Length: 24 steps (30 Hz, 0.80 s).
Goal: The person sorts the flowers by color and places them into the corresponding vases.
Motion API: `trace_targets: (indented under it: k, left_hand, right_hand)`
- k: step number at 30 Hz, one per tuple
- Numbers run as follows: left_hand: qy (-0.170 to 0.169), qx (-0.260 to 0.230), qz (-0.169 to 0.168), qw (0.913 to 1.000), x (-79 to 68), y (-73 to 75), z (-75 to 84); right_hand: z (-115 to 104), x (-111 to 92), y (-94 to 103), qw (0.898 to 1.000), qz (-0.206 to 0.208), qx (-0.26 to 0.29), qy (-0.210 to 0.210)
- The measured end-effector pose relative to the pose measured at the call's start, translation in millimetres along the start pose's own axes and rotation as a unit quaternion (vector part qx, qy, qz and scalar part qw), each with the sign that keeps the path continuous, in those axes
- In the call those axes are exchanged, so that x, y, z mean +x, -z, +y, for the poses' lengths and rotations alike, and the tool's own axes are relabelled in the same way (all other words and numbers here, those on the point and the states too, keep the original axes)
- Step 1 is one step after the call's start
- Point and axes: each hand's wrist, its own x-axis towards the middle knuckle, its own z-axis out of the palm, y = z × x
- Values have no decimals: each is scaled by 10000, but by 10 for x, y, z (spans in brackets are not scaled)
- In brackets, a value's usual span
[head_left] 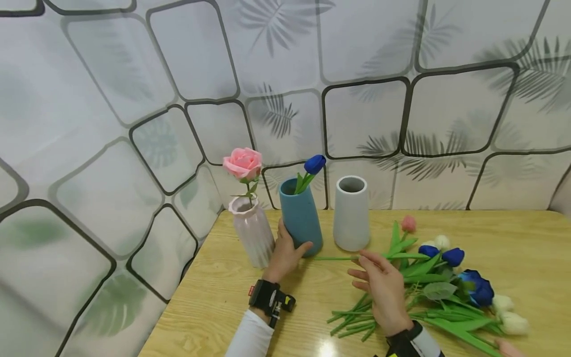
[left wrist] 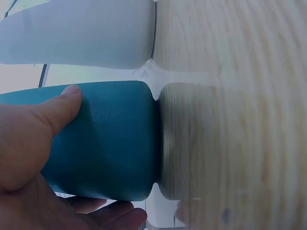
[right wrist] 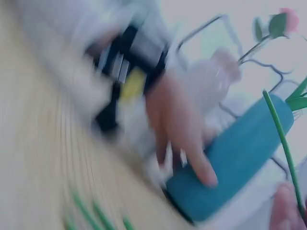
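Note:
My left hand (head_left: pixel 285 255) grips the lower part of a blue vase (head_left: pixel 302 218), thumb on one side and fingers round the other. In the left wrist view the vase (left wrist: pixel 110 139) stands on the wooden table. A blue tulip (head_left: pixel 314 164) leans in its mouth. Right of the vase, my right hand (head_left: pixel 385 292) pinches a thin green flower stem (head_left: pixel 334 258), its cut end pointing towards the vase base in the head view. The right wrist view shows this stem (right wrist: pixel 283 139) in front of the vase. Which bloom it bears cannot be told.
A pale pink vase (head_left: pixel 253 233) with a pink rose (head_left: pixel 243 163) stands at left, a white vase (head_left: pixel 351 213) at right. Loose artificial flowers (head_left: pixel 437 287) lie in a pile on the table (head_left: pixel 200 307). A fingertip (head_left: pixel 508 348) shows at the lower right edge. A patterned curtain hangs behind.

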Motion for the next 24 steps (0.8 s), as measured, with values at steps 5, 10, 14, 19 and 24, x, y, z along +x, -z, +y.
trace_targets:
  k: [5,10,14,19,24]
  left_hand:
    - [-20,10,-19,10000,12,-7,-18]
    - [11,-23,-28,10000,0,-2,-15]
    - [28,-18,-42,10000,-8,-7,-20]
    - [33,-73,1,10000,-8,-8,-12]
    - [259,128,-73,9996,-18,-9,12]
  right_hand:
    - [11,-55,-3,9878,-50,1402,-669]
    - [7,-31,35,9796,-117,1714,-1045]
    - [1,-19,56,9774,-107,1770,-1146]
    - [-21,-28,44,9790,-238,1776,-967]
    - [-51,-56,11,9772,-260,1897,-921]
